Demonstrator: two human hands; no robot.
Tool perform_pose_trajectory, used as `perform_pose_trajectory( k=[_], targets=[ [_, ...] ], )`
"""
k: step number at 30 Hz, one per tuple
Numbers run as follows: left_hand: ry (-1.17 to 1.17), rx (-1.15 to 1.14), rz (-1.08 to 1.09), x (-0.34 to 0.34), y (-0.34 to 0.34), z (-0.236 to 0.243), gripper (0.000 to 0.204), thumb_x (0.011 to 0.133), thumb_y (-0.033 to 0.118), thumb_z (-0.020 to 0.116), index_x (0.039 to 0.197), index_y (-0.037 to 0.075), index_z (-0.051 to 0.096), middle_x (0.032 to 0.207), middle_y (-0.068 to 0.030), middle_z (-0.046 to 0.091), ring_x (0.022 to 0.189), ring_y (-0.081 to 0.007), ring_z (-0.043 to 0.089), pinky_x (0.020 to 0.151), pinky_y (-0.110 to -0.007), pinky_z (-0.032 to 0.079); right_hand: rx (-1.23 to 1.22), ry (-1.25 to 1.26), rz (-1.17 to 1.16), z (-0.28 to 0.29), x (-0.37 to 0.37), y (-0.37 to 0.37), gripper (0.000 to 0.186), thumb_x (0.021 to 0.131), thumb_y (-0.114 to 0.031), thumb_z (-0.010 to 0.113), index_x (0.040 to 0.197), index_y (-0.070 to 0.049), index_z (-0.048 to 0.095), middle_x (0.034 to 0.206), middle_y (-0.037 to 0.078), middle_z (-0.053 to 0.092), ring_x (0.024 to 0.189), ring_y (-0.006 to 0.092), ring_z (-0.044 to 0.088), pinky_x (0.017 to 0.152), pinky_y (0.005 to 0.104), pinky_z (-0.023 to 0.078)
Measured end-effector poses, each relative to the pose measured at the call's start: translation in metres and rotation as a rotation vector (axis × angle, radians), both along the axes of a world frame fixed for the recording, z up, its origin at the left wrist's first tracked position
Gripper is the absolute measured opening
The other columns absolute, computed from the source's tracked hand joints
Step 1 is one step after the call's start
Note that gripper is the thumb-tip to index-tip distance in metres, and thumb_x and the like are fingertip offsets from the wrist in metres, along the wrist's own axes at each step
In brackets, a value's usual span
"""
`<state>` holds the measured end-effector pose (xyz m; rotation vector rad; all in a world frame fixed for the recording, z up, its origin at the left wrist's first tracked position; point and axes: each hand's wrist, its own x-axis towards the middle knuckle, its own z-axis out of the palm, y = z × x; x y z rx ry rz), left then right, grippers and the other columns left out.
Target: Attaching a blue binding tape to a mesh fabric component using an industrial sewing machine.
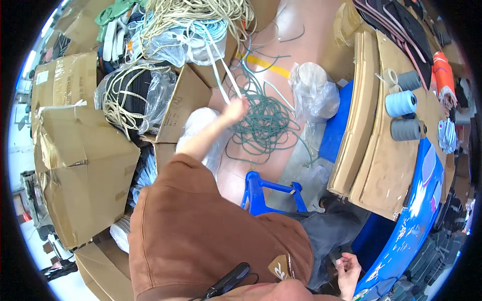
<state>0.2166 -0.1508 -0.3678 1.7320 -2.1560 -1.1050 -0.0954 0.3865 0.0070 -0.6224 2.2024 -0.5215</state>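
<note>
Closest to you, your right hand (pixel 347 271) hangs low beside the blue edge of the desk (pixel 399 241), its fingers loosely curled; you cannot tell from here whether they pinch anything. A blue stool (pixel 254 188) stands on the floor just ahead of your body. Your left arm stretches out past it, and your left hand (pixel 237 109) is closed around a white strap (pixel 217 76), so this is plainly the nearer hand. The strap's long axis runs away from you and slightly to your left: two narrow lengths rise from your fist, drawn nearly straight, to the pale blue cord (pixel 216 27) beyond. Just to the right of that fist, a loose tangle of green cord (pixel 263 123) lies on the floor (pixel 236 173). To your left, a cardboard box with a raised flap (pixel 185 103) stands against a black bundle (pixel 131 86) in clear plastic, with cream cord looped over it. Right of the tangle, a clear bag (pixel 316 100) holds white rolls, and farther right, pale blue and grey spools (pixel 405 129) stand on cardboard (pixel 389 165). Farthest ahead, the pale blue cord sits over clear plastic bags (pixel 173 47), with a heap of cream cord (pixel 201 11) on top.
</note>
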Motion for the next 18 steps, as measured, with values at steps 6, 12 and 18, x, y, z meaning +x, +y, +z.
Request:
perform_pose_trajectory(
  k=[6,12,18],
  targets=[
    [0.389,0.029,-0.008,-0.074,0.207,0.083,0.012,0.086,0.016,0.065,0.091,0.006,0.061,0.093,-0.0168,0.066,0.091,-0.037,0.065,0.079,-0.047,0.051,-0.033,-0.003,0.218,0.008,0.017,-0.048,0.025,0.085,-0.001,0.073,0.108,0.004,0.063,0.082,0.006,0.066,0.07,0.0094,0.058,0.068,0.0249,0.05],
    [0.817,0.244,-0.808,-0.115,0.318,0.224,0.025,0.091,0.027,0.07,0.096,0.006,0.057,0.088,-0.0158,0.062,0.087,-0.0367,0.063,0.074,-0.046,0.051,-0.251,-0.031,0.415,-0.029,0.047,-0.129,0.036,0.098,-0.016,0.063,0.13,-0.001,0.056,0.108,0.013,0.069,0.1,0.0207,0.066,0.089,0.034,0.052],
    [0.954,0.075,-1.122,-0.136,0.346,0.24,0.043,0.084,0.026,0.075,0.117,0.003,0.06,0.111,-0.0217,0.06,0.106,-0.0406,0.057,0.095,-0.046,0.046,-0.144,-0.235,0.391,-0.01,0.064,-0.181,0.021,0.103,-0.018,0.058,0.108,0.001,0.064,0.085,0.003,0.065,0.079,0.0083,0.059,0.068,0.026,0.047]
  ],
)
